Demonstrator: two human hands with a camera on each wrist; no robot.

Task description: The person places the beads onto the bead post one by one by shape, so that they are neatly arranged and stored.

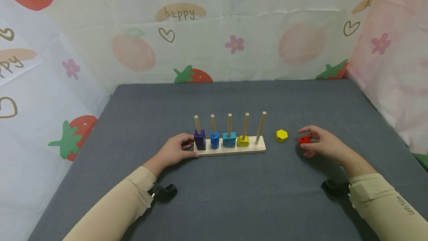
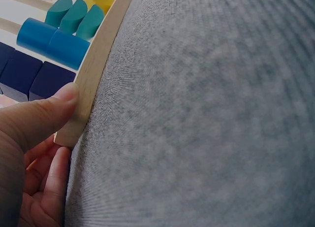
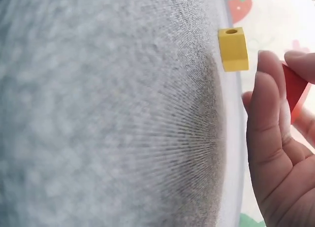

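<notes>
My left hand (image 1: 176,148) grips the left end of a wooden peg board (image 1: 230,150); in the left wrist view the thumb (image 2: 66,95) presses its edge and the other fingers curl by the end. Five upright pegs rise from it. Dark purple square blocks (image 1: 200,139), blue cylinders (image 1: 214,140), teal blocks (image 1: 229,140) and a yellow block (image 1: 243,141) sit on pegs; the rightmost peg (image 1: 260,127) is bare. At the right, my right hand (image 1: 322,142) pinches a red block (image 1: 304,140) between thumb and fingers, just above the cloth. Part of the red block is hidden by the fingers.
A loose yellow hexagonal block (image 1: 281,135) with a hole lies between the peg board and my right hand. Grey cloth (image 1: 234,196) covers the table. Printed curtains (image 1: 214,55) hang behind and at both sides.
</notes>
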